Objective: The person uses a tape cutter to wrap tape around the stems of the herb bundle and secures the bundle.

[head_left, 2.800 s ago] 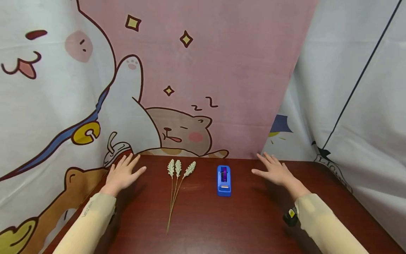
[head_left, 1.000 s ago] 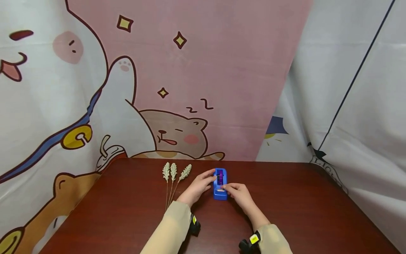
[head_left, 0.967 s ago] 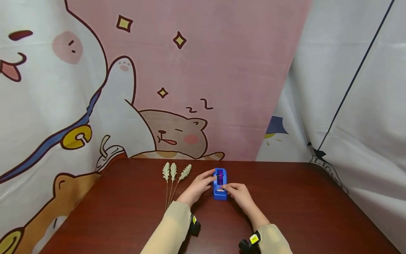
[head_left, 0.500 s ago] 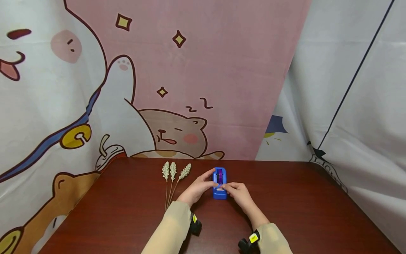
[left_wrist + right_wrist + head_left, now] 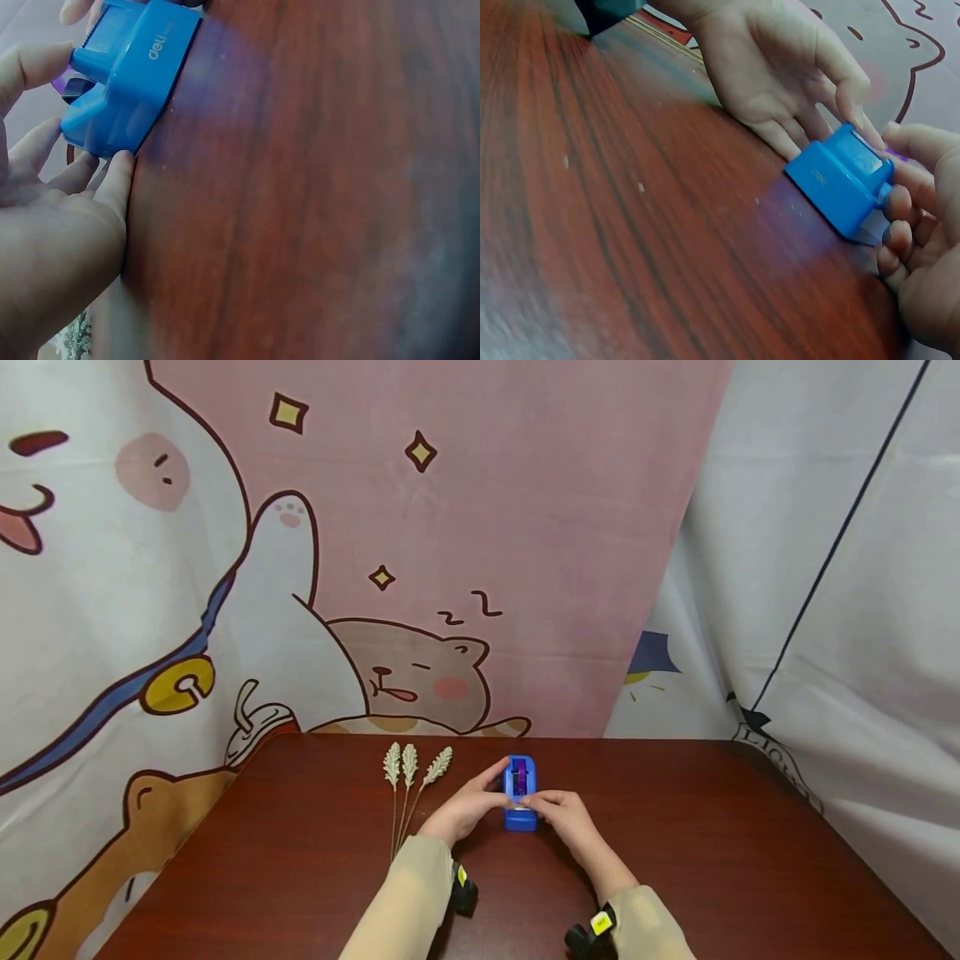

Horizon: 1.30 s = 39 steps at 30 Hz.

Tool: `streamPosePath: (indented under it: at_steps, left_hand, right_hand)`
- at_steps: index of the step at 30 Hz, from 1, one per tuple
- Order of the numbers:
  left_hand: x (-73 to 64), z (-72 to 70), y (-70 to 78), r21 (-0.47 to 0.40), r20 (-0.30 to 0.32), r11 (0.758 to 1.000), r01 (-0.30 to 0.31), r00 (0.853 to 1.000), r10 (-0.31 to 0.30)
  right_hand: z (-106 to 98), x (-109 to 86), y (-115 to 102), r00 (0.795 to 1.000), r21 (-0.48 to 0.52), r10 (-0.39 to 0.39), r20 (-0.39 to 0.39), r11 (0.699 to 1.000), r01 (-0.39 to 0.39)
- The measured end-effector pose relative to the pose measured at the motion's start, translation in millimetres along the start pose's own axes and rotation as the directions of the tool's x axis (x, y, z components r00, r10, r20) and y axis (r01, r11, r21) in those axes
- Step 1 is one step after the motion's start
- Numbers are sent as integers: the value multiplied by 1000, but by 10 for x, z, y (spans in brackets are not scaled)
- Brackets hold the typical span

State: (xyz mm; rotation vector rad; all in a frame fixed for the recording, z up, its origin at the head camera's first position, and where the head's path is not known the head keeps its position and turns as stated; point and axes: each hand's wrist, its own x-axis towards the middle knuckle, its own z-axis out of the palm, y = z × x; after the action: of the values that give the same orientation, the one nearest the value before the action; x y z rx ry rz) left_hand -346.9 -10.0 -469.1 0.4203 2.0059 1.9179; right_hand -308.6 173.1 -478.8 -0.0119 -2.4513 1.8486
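A blue tape dispenser with a purple core stands on the dark red-brown table. My left hand holds its left side. In the left wrist view, the fingers lie along the wall of the dispenser and the thumb touches its top near the toothed cutter. From the other side my right hand reaches in, thumb and index finger together beside the cutter, pinching the tape's end. The clear tape itself is hard to make out. In the right wrist view, the right hand's other fingers are curled.
Three pale wheat-like dried stems lie left of the dispenser, partly behind the left forearm. A printed cloth hangs along the table's back edge and both sides. Small black cameras sit on the wrists.
Both hands, first spread wide apart over the table, have come together at the dispenser. Over the last second the left thumb has moved down to the cutter; the right hand barely moves.
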Motion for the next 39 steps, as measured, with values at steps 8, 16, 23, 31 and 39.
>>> streamPosePath:
  at_steps: [8,16,23,31,39]
  left_hand:
    - [-3,1,9,0,21,1000,6,1000,-6]
    - [-16,17,7,24,3,1000,21,1000,-21]
    - [-16,24,5,39,-2,999,16,1000,-15]
    - [12,62,17,31,-3,999,10,1000,-10]
    - [10,35,4,40,-2,999,11,1000,-11]
  right_hand:
    - [57,18,-62,994,6,104,-22,995,-104]
    - [80,24,-95,987,69,158,-18,985,-157]
    - [78,28,-99,985,133,170,-3,977,-168]
    - [36,5,-122,984,173,177,-17,970,-171]
    - [67,-54,-153,984,159,179,-24,972,-173]
